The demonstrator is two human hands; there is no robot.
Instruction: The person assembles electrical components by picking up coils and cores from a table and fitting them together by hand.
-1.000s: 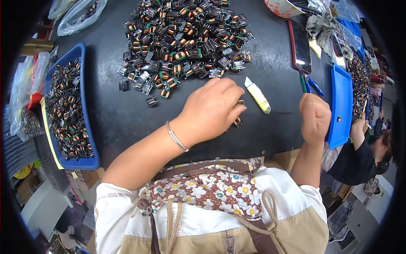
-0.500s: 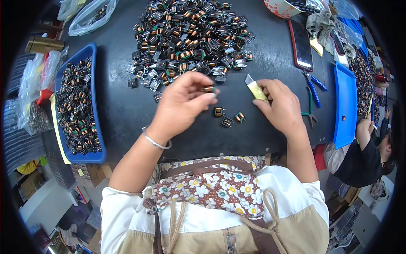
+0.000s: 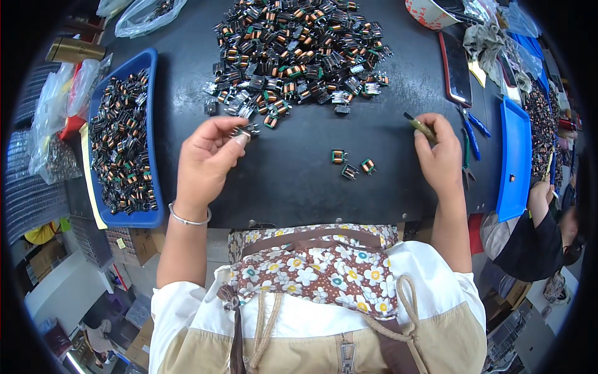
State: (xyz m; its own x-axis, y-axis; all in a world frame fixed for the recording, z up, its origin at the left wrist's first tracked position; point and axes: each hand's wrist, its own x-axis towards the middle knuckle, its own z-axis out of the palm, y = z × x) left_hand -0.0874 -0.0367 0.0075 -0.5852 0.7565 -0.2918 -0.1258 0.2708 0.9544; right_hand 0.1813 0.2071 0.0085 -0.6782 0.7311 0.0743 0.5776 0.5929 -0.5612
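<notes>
Above the desk (image 3: pixel 280 193), toward its left edge, the left hand (image 3: pixel 204 159) pinches a pinned coil (image 3: pixel 250 129); the right hand (image 3: pixel 441 159), well apart, grips a wrapped cutter blade (image 3: pixel 423 129). It is better to hold the coil by its body, with the blade's tip away from skin.

Between the thumb and fingers of your left hand (image 3: pixel 205 163) you hold a small, blocky black component with thin silvery metal pins (image 3: pixel 245 131), partly hidden by your grip, above the black worktop (image 3: pixel 280 193). Your right hand (image 3: pixel 441 156) pinches a slim, yellow-olive-handled cutting blade (image 3: pixel 424 129), slanted, its narrow dark tip pointing left and away from you, well apart from the component.
</notes>
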